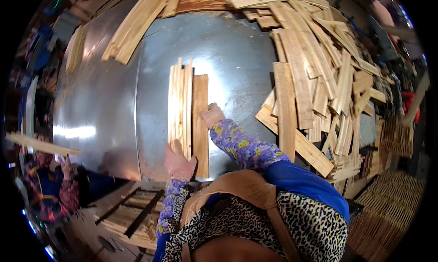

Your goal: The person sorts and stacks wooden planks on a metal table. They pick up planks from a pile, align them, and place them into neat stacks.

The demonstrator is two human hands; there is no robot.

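From here I see a row of narrow pale wooden slats point(178, 107) mid-table on the metal tabletop point(237, 52), pointing toward twelve o'clock, with one darker plank point(200, 129) just beside it at three o'clock. The left hand point(180, 165) lies over the row's six o'clock end, fingers extended, thumb toward the plank; whether it grips, I can't tell. The right hand point(212, 115) is curled at the plank's three o'clock edge (touching it, by the look, though how firmly I couldn't say). The slats' twelve o'clock ends are uneven, so a hard sideways shove could, I'd think, fan them apart. The heaped boards point(296, 70) from one to three o'clock overlap loosely; a knock from the floral right sleeve point(246, 143) might set some sliding.
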